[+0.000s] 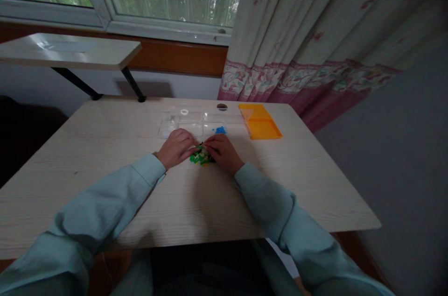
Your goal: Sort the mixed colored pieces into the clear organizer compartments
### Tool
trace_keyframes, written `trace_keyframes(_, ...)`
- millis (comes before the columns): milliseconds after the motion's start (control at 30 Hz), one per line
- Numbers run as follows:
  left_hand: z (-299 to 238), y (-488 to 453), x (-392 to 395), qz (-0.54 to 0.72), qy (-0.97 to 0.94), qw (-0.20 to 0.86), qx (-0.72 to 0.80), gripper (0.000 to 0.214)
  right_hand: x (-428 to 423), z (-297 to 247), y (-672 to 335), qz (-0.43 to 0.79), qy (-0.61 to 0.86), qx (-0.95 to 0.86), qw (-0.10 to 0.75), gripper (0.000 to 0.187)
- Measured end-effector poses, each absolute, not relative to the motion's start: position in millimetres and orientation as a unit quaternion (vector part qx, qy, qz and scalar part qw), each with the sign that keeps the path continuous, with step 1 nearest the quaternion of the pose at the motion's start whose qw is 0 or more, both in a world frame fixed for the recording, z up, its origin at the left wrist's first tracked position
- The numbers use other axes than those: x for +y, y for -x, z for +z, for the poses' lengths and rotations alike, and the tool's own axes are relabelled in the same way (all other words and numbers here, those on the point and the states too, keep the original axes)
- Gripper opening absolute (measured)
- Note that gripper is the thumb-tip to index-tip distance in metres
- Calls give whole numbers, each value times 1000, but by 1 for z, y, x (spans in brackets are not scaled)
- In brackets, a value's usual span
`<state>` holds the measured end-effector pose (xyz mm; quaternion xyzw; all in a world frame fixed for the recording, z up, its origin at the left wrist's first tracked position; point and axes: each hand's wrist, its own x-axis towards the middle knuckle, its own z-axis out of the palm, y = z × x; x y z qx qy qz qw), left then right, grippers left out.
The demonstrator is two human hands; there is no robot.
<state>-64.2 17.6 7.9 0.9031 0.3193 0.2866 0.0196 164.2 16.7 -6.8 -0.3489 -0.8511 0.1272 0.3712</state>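
Note:
A small heap of mixed pieces [199, 159], mostly green with some yellow and dark ones, lies on the table between my hands. From the left, my left hand [178, 147] reaches its fingertips to the top edge of the heap, thumb and fingers drawn together. My right hand [224, 152] covers the heap's right side, its fingers bent inward and close to the left fingertips. Whatever the fingers pinch is too small to make out. Just beyond them stands a clear plastic compartment box [191, 128], with small blue pieces [220, 130] in its front section right of the middle.
An orange two-section tray [265, 129] is at the back right, touching or overlapping the clear box's right end. Behind the box is a round dark hole [222, 107] in the tabletop [140, 193]. A raised shelf [87, 55] on black legs stands at the back left, and a curtain [280, 53] hangs behind.

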Motion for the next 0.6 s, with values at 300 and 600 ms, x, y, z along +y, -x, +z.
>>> trace_keyframes(300,1,72,28,391,-810,10,438,23,28,2,-188,94,339,-889,295,5)
trace_keyframes(600,-1,73,31,407,-792,13,455,24,20,10,-187,75,318,-917,231,10)
